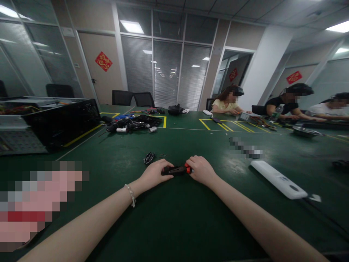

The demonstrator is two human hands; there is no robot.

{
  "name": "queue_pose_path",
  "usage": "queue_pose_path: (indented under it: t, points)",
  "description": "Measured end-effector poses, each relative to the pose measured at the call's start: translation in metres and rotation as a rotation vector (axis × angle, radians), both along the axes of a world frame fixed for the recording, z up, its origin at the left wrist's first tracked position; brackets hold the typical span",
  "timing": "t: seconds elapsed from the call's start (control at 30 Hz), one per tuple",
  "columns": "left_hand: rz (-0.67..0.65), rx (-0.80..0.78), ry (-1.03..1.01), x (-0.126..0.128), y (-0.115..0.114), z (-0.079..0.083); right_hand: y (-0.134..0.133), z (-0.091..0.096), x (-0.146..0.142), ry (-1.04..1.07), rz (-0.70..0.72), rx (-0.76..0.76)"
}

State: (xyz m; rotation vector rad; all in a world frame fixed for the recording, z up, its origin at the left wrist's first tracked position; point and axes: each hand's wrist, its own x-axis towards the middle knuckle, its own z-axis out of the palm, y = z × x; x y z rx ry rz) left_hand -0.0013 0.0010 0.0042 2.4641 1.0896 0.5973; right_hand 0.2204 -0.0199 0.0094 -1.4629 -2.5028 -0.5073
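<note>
Near the middle of the green table, a dark, elongated tool with red parts [178,170] lies across between both hands. My left hand [155,171] is closed around its left end, thumb in front and fingers behind. At the red end, my right hand [201,169] is closed, its fingertips pressed on the red part. Whether this is one piece or two joined ones I cannot tell. Just beyond my left hand sits a small cluster of dark, shiny metal pieces [149,157]. A few thin slivers [163,155] lie beside it.
A white power strip [278,179] with a cord lies at right. An open computer case [62,125] stands at left. Tangled cables and dark parts [133,123] lie beyond. Several people sit across the table at right, one in a yellow top [225,105]. The table [180,218] is green.
</note>
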Motion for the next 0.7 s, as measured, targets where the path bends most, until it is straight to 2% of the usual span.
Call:
queue_pose_path:
  t: [0.7]
  points:
    - [0.008,-0.008,0.016,0.0012,-0.0014,0.0027,0.0013,-0.0019,-0.0002,0.003,-0.017,0.004]
